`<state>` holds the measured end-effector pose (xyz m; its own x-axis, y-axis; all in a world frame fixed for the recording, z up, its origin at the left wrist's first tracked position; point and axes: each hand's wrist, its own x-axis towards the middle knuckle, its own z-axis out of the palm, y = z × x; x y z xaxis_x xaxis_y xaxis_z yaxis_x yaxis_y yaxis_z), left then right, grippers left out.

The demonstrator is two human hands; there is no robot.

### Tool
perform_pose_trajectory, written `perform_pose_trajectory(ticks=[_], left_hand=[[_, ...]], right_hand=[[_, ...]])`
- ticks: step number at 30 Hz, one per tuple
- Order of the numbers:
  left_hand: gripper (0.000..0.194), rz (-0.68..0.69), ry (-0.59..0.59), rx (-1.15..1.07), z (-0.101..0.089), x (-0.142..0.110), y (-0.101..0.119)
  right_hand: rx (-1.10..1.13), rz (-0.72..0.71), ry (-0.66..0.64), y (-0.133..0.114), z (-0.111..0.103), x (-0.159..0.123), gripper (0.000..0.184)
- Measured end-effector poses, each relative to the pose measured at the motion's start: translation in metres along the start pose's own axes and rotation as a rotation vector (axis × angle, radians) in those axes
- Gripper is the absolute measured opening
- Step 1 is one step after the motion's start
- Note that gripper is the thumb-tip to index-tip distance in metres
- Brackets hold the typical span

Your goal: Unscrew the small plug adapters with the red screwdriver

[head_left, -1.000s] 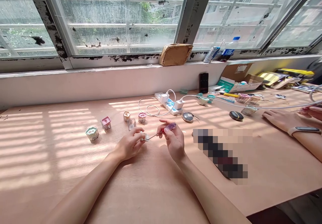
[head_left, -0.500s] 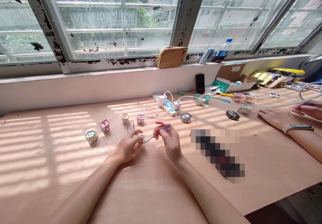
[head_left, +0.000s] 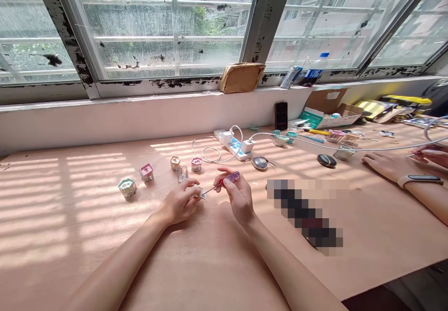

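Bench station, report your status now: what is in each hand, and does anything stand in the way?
Left hand pinching a small clear part. Right hand holding a purple-handled screwdriver, tip at the part. Clear plastic piece just beyond the left hand, not blocking.

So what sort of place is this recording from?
Probably a small assembly workshop: a long wooden workbench under a window, a small screwdriver in the right hand, a little clear part in the left hand, and a co-worker's hand further along.

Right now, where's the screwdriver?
In the head view, the small screwdriver is in the right hand, its tip reaching the small clear part held in the left hand.
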<state>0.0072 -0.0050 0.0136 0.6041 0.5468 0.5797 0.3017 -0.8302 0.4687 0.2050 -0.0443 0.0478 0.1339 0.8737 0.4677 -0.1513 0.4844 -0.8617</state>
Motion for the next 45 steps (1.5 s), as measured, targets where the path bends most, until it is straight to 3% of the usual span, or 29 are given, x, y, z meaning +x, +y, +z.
perform_pose_trajectory(ticks=[9, 17, 45], left_hand=[[0.012, 0.013, 0.008, 0.006, -0.0004, -0.0011, 0.001], [0.013, -0.006, 0.001, -0.022, -0.0009, 0.0, 0.0022], [0.013, -0.04, -0.002, -0.079, -0.0022, 0.0007, 0.0036]], right_hand=[[-0.033, 0.001, -0.039, 0.0011, 0.0008, -0.0021, 0.027], [-0.107, -0.151, -0.13, 0.0012, 0.002, -0.0088, 0.021], [-0.085, -0.153, -0.089, -0.0003, 0.0027, -0.0063, 0.018]])
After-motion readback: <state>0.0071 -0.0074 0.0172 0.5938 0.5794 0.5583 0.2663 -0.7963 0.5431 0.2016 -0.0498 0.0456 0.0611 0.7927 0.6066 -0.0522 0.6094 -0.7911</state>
